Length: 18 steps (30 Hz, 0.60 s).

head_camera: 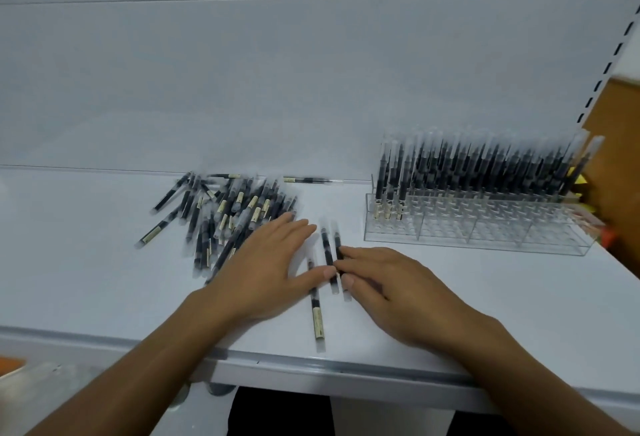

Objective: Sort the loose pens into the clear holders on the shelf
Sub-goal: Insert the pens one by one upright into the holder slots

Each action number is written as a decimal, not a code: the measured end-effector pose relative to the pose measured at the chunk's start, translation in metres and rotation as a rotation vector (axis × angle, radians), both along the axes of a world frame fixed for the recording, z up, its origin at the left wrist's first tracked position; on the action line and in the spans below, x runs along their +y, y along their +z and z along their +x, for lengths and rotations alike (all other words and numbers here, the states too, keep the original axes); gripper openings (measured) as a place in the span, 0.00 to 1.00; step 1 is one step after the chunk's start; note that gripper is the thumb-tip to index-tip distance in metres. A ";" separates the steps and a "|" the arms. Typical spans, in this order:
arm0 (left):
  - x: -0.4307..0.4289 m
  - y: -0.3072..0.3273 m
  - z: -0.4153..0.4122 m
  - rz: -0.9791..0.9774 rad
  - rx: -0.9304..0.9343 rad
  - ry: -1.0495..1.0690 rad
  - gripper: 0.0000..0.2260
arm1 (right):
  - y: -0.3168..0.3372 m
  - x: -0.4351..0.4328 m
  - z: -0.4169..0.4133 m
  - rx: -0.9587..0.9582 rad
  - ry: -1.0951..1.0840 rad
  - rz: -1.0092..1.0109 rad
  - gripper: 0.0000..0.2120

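three pens (317, 311): lying near, between my hands; likely light, stiff, rolling easily, so I'm favouring a mid-barrel pinch.
left hand (263, 262): resting flat, fingers straight, on pile (225, 217), far left.
right hand (391, 293): fingertips touching rightmost pen (338, 245); can't tell if pinching.
clear holder (485, 245): standing far right, partly filled.

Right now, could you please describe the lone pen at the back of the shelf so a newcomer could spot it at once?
Start at the white shelf and find the loose pile of pens on its left half. Behind that pile's right end, one pen lies against the back wall. Unlike the heaped ones, it lies alone, sideways along the wall toward the clear holder.
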<state>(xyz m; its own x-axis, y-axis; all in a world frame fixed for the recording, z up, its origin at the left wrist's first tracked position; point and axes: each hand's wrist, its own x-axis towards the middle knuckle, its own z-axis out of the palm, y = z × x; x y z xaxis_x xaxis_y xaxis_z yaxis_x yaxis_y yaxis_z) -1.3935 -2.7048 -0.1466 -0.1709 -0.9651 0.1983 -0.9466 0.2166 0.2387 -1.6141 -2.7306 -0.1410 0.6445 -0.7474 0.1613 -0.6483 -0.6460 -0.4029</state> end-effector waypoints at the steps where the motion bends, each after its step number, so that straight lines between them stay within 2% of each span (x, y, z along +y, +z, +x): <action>1: -0.003 0.001 0.001 -0.007 -0.022 0.010 0.42 | 0.002 0.001 -0.001 -0.022 -0.022 -0.006 0.16; 3: -0.013 0.004 0.001 -0.034 -0.085 0.030 0.42 | 0.006 0.002 -0.001 -0.035 -0.060 -0.040 0.13; 6: -0.029 0.010 0.001 -0.104 -0.142 0.061 0.36 | 0.009 0.001 0.002 -0.004 -0.118 -0.093 0.09; 10: -0.029 0.015 -0.001 -0.259 -0.040 0.190 0.26 | 0.014 -0.005 0.001 0.028 -0.197 -0.084 0.05; 14: -0.019 0.019 -0.013 -0.109 -0.109 0.257 0.29 | 0.017 -0.012 0.003 0.096 -0.212 -0.076 0.03; 18: -0.016 0.020 -0.026 0.020 -0.142 0.247 0.24 | 0.022 -0.018 0.005 0.169 -0.222 -0.058 0.06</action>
